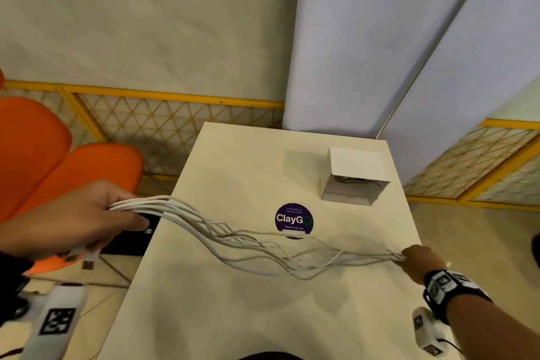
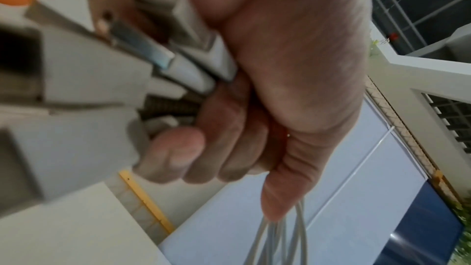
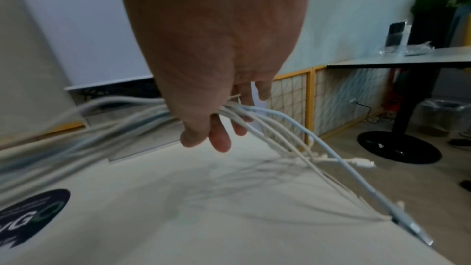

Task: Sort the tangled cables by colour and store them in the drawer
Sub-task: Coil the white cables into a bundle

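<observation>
**White cable bundle stretched between both hands above the table**

I find the white cables [image 1: 233, 238] gathered as 1 bundle, spanning from left to right above the near half of the cream table [image 1: 233, 316]. The strands sag and cross one another in the middle, and their shadow falls on the tabletop.

At the left end, my left hand [image 1: 79, 219] is off the table's left edge, fingers [image 2: 178, 152] curled tightly round the bundle. The left wrist view shows several white plugs with metal tips [image 2: 163, 51] projecting from the fist, while the strands leave it below the thumb.

At the right end, my right hand [image 1: 420, 261] is near the table's right edge. Its fingers [image 3: 219, 136] are curled round the strands, and the short free ends with their connectors [image 3: 362, 163] hang past the hand over the table edge.

The small drawer unit [image 1: 355, 175], white-topped with clear fronts, stands toward the far right of the table, well apart from the cables. I cannot tell which compartment holds the dark item seen inside. A round purple sticker [image 1: 293, 219] lies between the unit and the bundle. Orange chairs [image 1: 58, 161] stand to the left.
</observation>
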A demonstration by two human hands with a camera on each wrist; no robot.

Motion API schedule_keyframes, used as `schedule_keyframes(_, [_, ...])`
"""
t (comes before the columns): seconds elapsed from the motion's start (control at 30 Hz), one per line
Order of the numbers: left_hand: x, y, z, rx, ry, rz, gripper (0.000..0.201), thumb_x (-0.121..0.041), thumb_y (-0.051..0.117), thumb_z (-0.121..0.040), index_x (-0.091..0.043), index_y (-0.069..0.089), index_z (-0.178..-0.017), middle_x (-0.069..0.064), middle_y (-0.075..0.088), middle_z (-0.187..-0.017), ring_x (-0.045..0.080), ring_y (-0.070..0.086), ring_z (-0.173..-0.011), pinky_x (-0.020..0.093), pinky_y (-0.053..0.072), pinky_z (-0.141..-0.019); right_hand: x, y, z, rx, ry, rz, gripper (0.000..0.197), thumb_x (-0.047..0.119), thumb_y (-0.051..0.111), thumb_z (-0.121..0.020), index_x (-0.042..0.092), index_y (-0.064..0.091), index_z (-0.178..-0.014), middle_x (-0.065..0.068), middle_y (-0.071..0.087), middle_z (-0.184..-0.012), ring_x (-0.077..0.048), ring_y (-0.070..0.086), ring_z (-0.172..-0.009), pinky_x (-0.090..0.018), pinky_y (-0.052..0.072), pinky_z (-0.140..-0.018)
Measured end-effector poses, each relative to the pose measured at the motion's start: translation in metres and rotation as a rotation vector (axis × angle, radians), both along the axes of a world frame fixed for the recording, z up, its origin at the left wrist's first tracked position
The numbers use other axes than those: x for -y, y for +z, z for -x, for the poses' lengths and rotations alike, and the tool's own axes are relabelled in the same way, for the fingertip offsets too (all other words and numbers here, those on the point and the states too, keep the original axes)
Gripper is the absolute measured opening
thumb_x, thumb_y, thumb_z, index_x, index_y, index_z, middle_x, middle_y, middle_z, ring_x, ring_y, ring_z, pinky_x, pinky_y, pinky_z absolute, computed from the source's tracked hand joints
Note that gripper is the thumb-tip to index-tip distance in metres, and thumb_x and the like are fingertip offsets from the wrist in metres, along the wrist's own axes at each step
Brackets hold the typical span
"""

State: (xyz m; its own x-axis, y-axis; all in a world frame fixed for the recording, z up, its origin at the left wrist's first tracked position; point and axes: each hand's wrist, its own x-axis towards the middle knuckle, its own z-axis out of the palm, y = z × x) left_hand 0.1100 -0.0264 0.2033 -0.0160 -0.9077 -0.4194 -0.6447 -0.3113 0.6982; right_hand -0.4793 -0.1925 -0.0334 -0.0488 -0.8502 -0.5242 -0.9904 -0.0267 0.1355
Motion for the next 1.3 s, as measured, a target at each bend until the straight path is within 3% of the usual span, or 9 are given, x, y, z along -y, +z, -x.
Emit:
schedule_keyframes(0.13, [0.009,0.004,0.043,-0.019,0.025,-0.021,0.026,-0.010,0.068,-0.091,-0.006,0.065,-0.066,0.008,0.048,-0.046,0.017,0.037,-0.038,0.025,0.028,-0.039,-0.005,-0.009,-0.016,-0.082,0.017,-0.123,0.060,0.051,0.068,-0.081,0.029,0.047,-0.133,-0.001,0.051,-0.135,-0.022,0.049,-0.126,-0.035,0.043,-0.103])
schedule_keyframes(0.27, [0.023,-0.007,0.069,-0.062,0.029,-0.037,0.029,-0.016,0.070,-0.091,0.001,0.057,-0.071,0.006,0.045,-0.052,0.021,0.039,-0.045,0.033,0.030,-0.050,0.009,0.044,-0.075,0.347,-0.029,-0.163,0.084,0.028,0.079,-0.079,0.026,0.031,-0.148,-0.008,0.045,-0.145,-0.024,0.050,-0.126,-0.032,0.042,-0.101])
schedule_keyframes(0.4, [0.040,-0.001,0.100,-0.140,-0.054,-0.026,0.047,-0.045,0.073,-0.086,-0.005,0.053,-0.072,0.007,0.040,-0.060,0.021,0.040,-0.052,0.038,0.032,-0.056,0.000,0.138,-0.165,1.032,0.077,-0.135,0.061,0.032,0.080,-0.082,0.034,0.049,-0.134,0.006,0.056,-0.136,-0.006,0.050,-0.130,-0.023,0.044,-0.099])
schedule_keyframes(0.5, [0.049,0.007,0.123,-0.305,-0.069,0.019,0.068,-0.071,0.056,-0.087,-0.006,0.047,-0.070,0.006,0.029,-0.061,0.021,0.028,-0.054,0.035,0.033,-0.053,-0.026,0.203,-0.214,1.310,0.250,-0.284,0.044,0.039,0.067,-0.091,0.028,0.055,-0.132,0.010,0.063,-0.130,0.000,0.055,-0.123,-0.028,0.044,-0.106])
schedule_keyframes(0.63, [0.056,0.020,0.147,-0.488,-0.070,0.038,0.054,-0.055,0.041,-0.099,-0.008,0.054,-0.074,0.001,0.025,-0.058,0.020,0.019,-0.054,0.033,0.032,-0.056,-0.042,0.238,-0.239,1.381,0.389,-0.261,0.042,0.043,0.044,-0.101,0.010,0.066,-0.110,-0.005,0.070,-0.095,-0.018,0.063,-0.090,-0.033,0.047,-0.089])
schedule_keyframes(0.73, [0.057,0.021,0.153,-0.510,-0.104,0.027,0.047,-0.048,0.042,-0.100,-0.007,0.054,-0.080,0.002,0.023,-0.061,0.018,0.020,-0.052,0.035,0.039,-0.057,-0.042,0.246,-0.239,1.385,0.331,-0.268,0.047,0.044,0.049,-0.097,0.000,0.062,-0.084,-0.019,0.050,-0.068,-0.029,0.047,-0.064,-0.025,0.045,-0.065])
schedule_keyframes(0.87, [0.055,0.015,0.162,-0.552,-0.093,0.018,0.056,-0.053,0.043,-0.098,0.001,0.052,-0.085,0.003,0.023,-0.063,0.016,0.022,-0.053,0.034,0.041,-0.058,-0.033,0.256,-0.229,1.245,0.315,-0.304,0.060,0.053,0.058,-0.088,-0.005,0.052,-0.073,-0.008,0.037,-0.055,-0.021,0.035,-0.050,-0.025,0.039,-0.052])
schedule_keyframes(1.03, [0.058,0.017,0.173,-0.635,-0.001,0.078,0.053,-0.061,0.042,-0.093,-0.014,0.045,-0.070,0.000,0.023,-0.061,0.017,0.022,-0.052,0.031,0.039,-0.054,-0.030,0.266,-0.215,1.244,0.220,-0.366,0.055,0.057,0.058,-0.088,0.021,0.033,-0.055,0.001,0.023,-0.051,-0.017,0.022,-0.045,-0.025,0.031,-0.046])
schedule_keyframes(1.3, [0.070,0.032,0.196,-0.936,0.076,0.204,0.060,-0.073,0.045,-0.078,-0.014,0.049,-0.069,0.002,0.021,-0.057,0.013,0.022,-0.044,0.033,0.050,-0.055,-0.041,0.292,-0.229,1.738,-0.158,-0.243,0.049,0.037,0.063,-0.087,0.025,0.028,-0.057,0.003,0.011,-0.051,-0.013,0.006,-0.044,-0.027,0.006,-0.046])
